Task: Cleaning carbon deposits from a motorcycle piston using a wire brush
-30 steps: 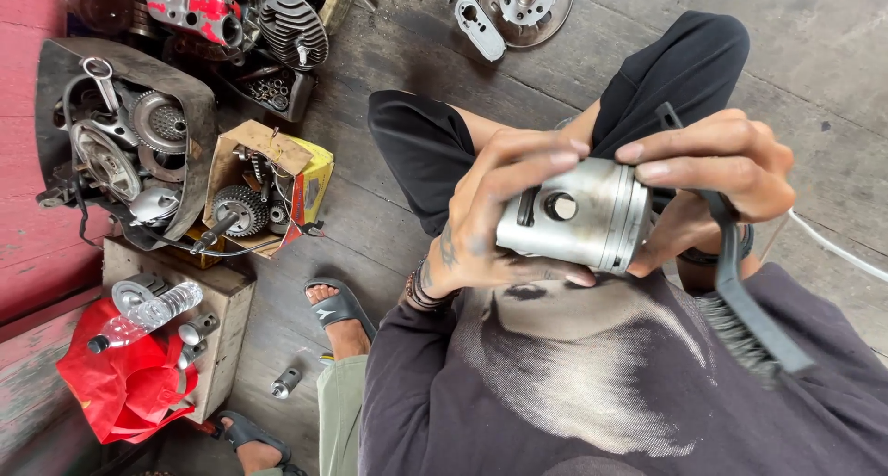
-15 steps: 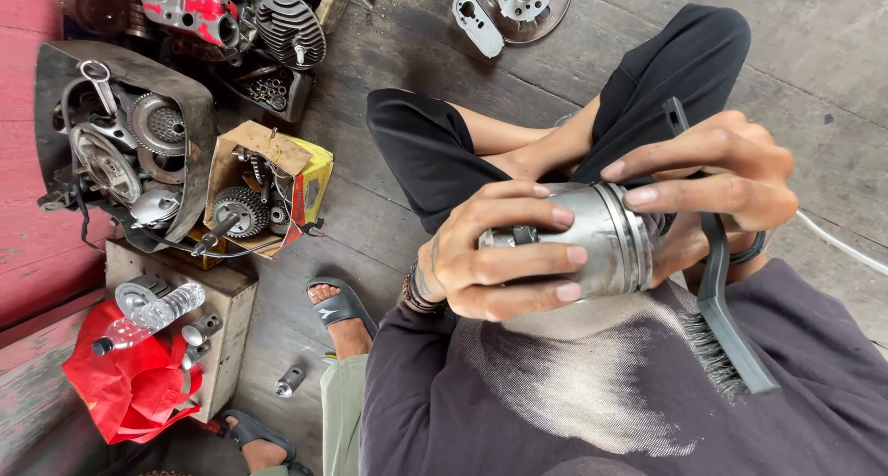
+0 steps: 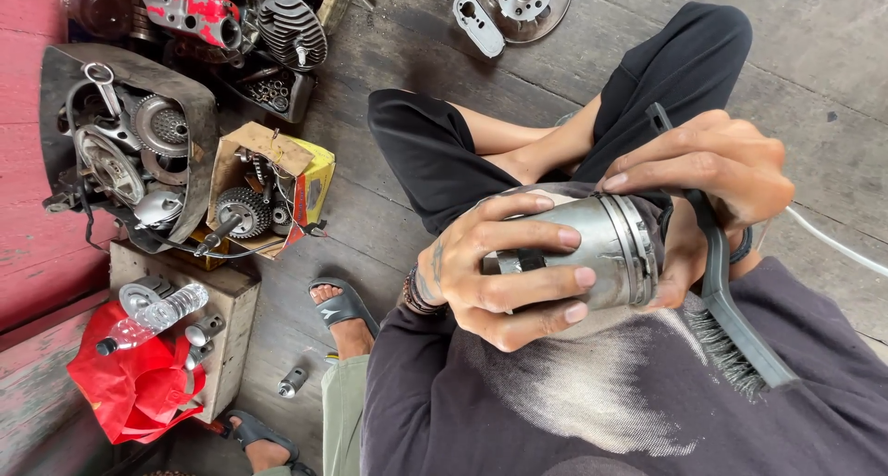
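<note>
Head view: left hand [image 3: 490, 272] grips one piston [image 3: 601, 249]; right hand [image 3: 712, 175] clasps one brush [image 3: 731, 319].

- Soft, even daylight falls over my lap; shadows are faint.
- A mild sheen shows on the metal piston [image 3: 592, 249].
- Everything looks sharp, with slight wide-angle stretch at the edges.

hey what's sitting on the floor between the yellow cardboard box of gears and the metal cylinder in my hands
In the head view, your bent leg in black shorts lies between the box and the cylinder, with bare wooden floor beside the box.
</note>
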